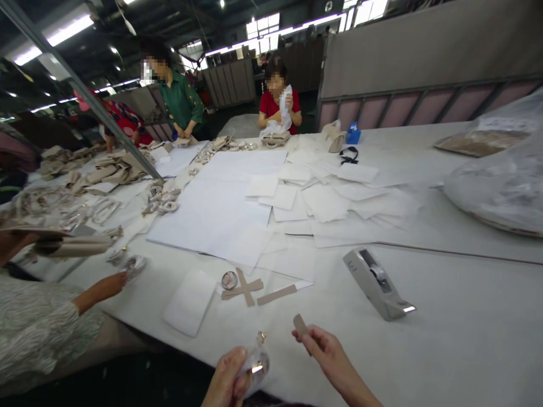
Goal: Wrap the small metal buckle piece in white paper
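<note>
My left hand (230,377) is closed around a plastic-wrapped bundle (258,364) near the front edge of the table. Gold-coloured hardware (261,338) sticks out of the bundle's far end. To the right, my right hand (324,353) pinches a short beige strip (300,324) between thumb and fingers. Beyond the hands, several beige strips (244,287) lie crossed on the table, with one more strip (276,294) beside them. A small round item (229,280) rests against the crossed strips. The grey tape dispenser (377,282) stands to the right.
White paper sheets (220,198) and thin tissue pieces (324,202) cover the table's middle. A foam sheet (190,302) lies left of the strips. At left, a co-worker's hand (102,288) holds a wrapped bundle. Beige bags (114,169) are piled farther back; a large plastic-covered stack (500,181) stands right.
</note>
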